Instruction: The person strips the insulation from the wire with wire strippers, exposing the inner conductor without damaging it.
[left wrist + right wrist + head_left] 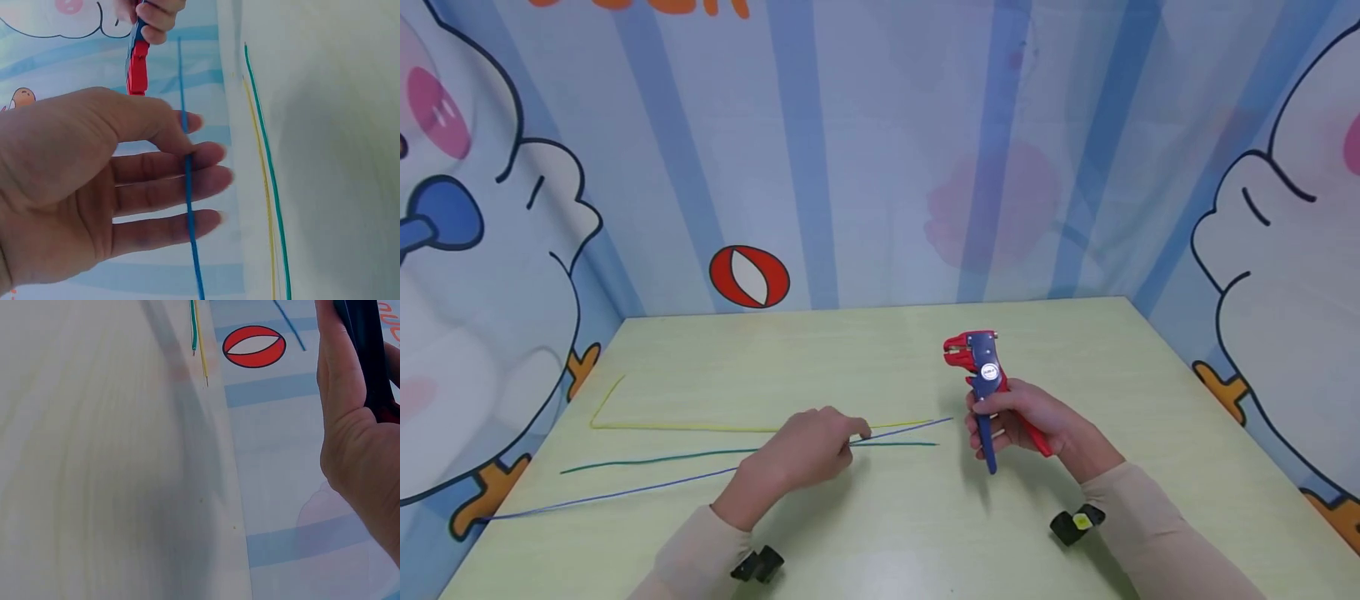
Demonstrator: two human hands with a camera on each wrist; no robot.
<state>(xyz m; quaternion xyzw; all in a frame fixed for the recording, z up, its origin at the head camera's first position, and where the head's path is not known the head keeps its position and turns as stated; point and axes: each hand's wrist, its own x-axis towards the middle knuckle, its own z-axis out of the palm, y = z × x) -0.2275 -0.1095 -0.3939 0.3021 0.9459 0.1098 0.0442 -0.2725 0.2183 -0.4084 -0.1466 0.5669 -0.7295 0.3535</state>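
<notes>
A long blue wire (195, 250) is pinched between the thumb and fingers of my left hand (808, 446), its free end pointing right toward the tool. My right hand (1037, 417) grips a blue and red wire stripper (987, 371) by its handles, head up and red jaws facing left. In the left wrist view, the blue wire crosses in front of my spread fingers. Beneath the left hand, a green wire (655, 460) and a yellow wire (685, 428) with a bent left end lie on the table. The right wrist view catches only part of the stripper and hand.
The pale wooden table (925, 533) ends at a printed cloth backdrop (887, 167) behind and at both sides. A small black device sits at the left wrist (758, 565) and another at the right wrist (1077, 523).
</notes>
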